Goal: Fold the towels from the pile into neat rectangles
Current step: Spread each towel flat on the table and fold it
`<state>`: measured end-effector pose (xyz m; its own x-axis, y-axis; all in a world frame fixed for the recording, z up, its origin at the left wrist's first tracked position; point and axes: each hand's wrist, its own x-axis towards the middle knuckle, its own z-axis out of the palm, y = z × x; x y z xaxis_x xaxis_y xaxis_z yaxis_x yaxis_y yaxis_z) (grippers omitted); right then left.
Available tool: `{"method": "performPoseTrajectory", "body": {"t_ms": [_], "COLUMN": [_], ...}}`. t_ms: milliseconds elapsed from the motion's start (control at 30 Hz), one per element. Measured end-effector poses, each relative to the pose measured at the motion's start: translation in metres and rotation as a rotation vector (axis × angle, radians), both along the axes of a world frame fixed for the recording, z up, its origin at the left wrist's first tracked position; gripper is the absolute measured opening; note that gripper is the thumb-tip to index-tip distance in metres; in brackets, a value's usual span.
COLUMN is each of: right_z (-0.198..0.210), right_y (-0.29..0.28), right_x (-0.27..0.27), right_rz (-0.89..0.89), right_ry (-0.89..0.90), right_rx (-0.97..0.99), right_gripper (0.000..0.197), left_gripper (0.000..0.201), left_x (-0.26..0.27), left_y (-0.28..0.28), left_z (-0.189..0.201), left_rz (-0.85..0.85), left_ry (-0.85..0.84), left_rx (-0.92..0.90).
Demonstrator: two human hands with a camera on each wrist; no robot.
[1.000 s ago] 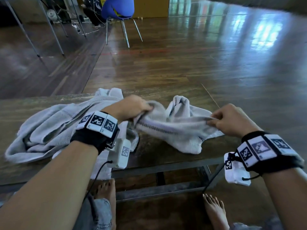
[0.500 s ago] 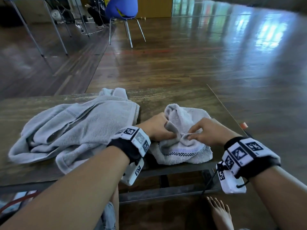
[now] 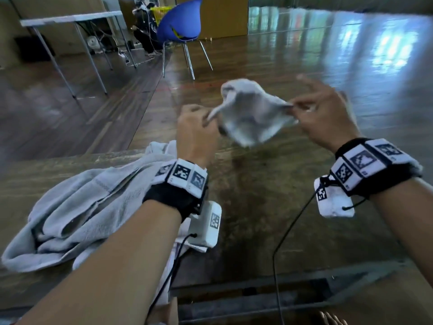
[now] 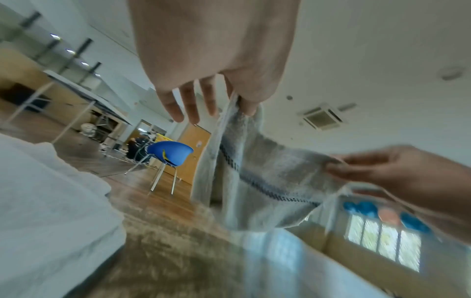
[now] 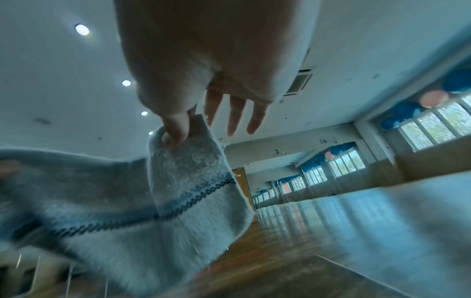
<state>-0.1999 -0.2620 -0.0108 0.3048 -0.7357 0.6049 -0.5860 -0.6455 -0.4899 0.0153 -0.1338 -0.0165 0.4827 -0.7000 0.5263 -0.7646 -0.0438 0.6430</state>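
Observation:
A small pale grey towel (image 3: 251, 113) with a dark stitched stripe (image 4: 257, 181) hangs in the air above the wooden table (image 3: 269, 195), stretched between both hands. My left hand (image 3: 199, 120) pinches one corner (image 4: 242, 108) between thumb and forefinger, the other fingers spread. My right hand (image 3: 321, 109) pinches the opposite corner (image 5: 178, 139) the same way, three fingers straight. The towel (image 5: 127, 201) sags and is blurred by motion. A bigger crumpled grey towel (image 3: 89, 207) lies on the table's left part under my left forearm.
The table's far edge (image 3: 131, 152) and near metal frame (image 3: 281, 289) bound the work surface. A blue chair (image 3: 180, 22) and a folding table (image 3: 70, 19) stand on the wooden floor beyond. Cables hang from both wrist devices. Bare toes (image 3: 332, 319) show below.
Half a second ago the small towel lay bunched on the table under both hands. Both hands have lifted it by two corners and moved apart, spreading it in the air.

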Motion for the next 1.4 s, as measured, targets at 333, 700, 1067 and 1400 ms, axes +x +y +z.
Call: {"method": "performPoseTrajectory", "body": {"t_ms": [333,700,1067,1400], "right_z": [-0.003,-0.003,0.011,-0.006], "right_y": [-0.030,-0.027,-0.024,-0.027], "right_x": [-0.004,-0.012,-0.032,-0.042], "right_rz": [0.071,0.165,0.073,0.070], "right_ry": [-0.549,-0.693,-0.674,-0.609], "right_rx": [0.321,0.072,-0.037,0.020], "right_gripper": [0.032,0.018,0.024,0.020], "left_gripper": [0.022,0.019,0.007,0.023], "left_x": [0.016,0.022,0.001,0.000], "left_y": [0.007,0.004,-0.020,-0.020], "left_z": [0.018,0.011,0.018,0.011], "left_rz": [-0.172,-0.161,-0.196,-0.130], "left_ry": [0.848,0.545,0.551,0.796], "left_rx": [-0.147,-0.287,-0.378,-0.317]}}
